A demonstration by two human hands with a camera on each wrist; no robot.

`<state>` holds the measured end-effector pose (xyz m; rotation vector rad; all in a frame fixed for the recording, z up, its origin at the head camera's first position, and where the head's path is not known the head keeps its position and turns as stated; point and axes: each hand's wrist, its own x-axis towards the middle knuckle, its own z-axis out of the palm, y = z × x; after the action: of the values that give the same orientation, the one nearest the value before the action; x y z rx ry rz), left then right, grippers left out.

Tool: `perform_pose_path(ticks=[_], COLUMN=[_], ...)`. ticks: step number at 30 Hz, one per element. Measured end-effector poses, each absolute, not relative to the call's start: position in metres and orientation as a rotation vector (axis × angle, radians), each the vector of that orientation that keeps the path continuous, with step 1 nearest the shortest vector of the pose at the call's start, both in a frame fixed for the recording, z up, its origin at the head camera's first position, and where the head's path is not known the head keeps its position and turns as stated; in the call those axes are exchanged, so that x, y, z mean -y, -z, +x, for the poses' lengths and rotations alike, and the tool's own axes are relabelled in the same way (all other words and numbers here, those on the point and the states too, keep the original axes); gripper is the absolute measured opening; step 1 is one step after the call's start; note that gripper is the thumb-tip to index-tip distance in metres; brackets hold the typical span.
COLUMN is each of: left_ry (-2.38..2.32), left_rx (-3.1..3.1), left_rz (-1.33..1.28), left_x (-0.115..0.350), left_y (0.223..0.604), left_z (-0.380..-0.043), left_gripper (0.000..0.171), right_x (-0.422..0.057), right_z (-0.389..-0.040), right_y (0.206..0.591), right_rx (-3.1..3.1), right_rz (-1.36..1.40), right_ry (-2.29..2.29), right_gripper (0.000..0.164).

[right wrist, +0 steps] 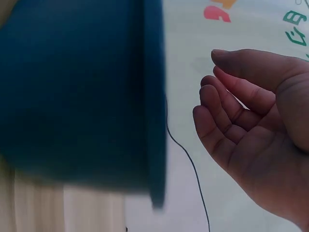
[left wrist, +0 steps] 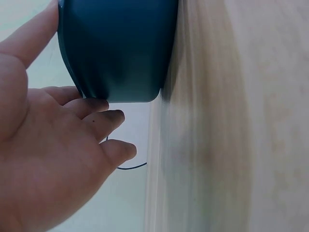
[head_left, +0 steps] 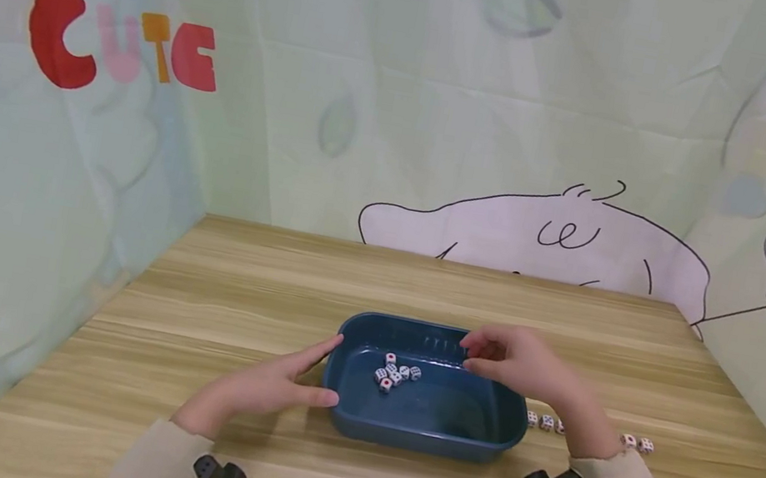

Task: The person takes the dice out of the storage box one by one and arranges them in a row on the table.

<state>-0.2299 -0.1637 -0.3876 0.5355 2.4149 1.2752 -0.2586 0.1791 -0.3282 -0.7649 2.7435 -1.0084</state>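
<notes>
A dark blue basin (head_left: 410, 440) with rounded corners sits on the wooden table. Several white dice (head_left: 395, 377) lie in a loose cluster on its floor, left of the middle. At the basin's left end is my left hand (head_left: 267, 385), its thumb and fingers spread and touching the rim and outer wall. Above the right back part of the basin hovers my right hand (head_left: 521, 367). Its fingers are loosely bent, with a gap between thumb and fingertips and nothing held in the right wrist view.
A row of several dice (head_left: 546, 423) stands on the table (head_left: 256, 269) right of the basin, partly hidden by the right forearm. Printed cloth walls (head_left: 309, 134) border the table at the back and both sides. A small black camera is on each wrist.
</notes>
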Motion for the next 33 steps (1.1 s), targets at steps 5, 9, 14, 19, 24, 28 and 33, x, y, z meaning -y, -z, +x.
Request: perform_pose_path(ticks=[5, 9, 14, 19, 24, 28, 33], left_ry=[-1.277, -1.281, -1.285, -1.281, -1.277, -1.273, -1.283], left_rx=[-2.415, -2.404, -2.405, -2.408, -2.404, -2.406, -2.398], left_rz=[0.54, 0.553, 0.547, 0.542, 0.54, 0.527, 0.537], left_x=[0.164, 0.164, 0.165, 0.163, 0.162, 0.162, 0.163], left_y=[0.387, 0.387, 0.387, 0.388, 0.388, 0.389, 0.39], left_z=[-0.23, -0.23, -0.23, -0.231, -0.231, -0.232, -0.233], left_gripper=[0.084, 0.085, 0.085, 0.084, 0.084, 0.084, 0.084], right_x=[-0.163, -0.151, -0.138, -0.129, -0.125, -0.124, -0.125], right_z=[-0.263, -0.266, -0.273, -0.278, -0.281, -0.284, -0.29], right_y=[0.335, 0.341, 0.349, 0.356, 0.359, 0.362, 0.365], right_rx=[-2.699, -2.668, -2.628, -2.593, -2.592, -2.604, -2.619], right_rz=[-0.797, -0.824, -0.872, -0.87, -0.865, -0.838, -0.797], right_ry=[1.026, 1.018, 1.019, 1.033, 1.007, 0.982, 0.947], right_gripper=[0.02, 0.022, 0.024, 0.023, 0.023, 0.023, 0.022])
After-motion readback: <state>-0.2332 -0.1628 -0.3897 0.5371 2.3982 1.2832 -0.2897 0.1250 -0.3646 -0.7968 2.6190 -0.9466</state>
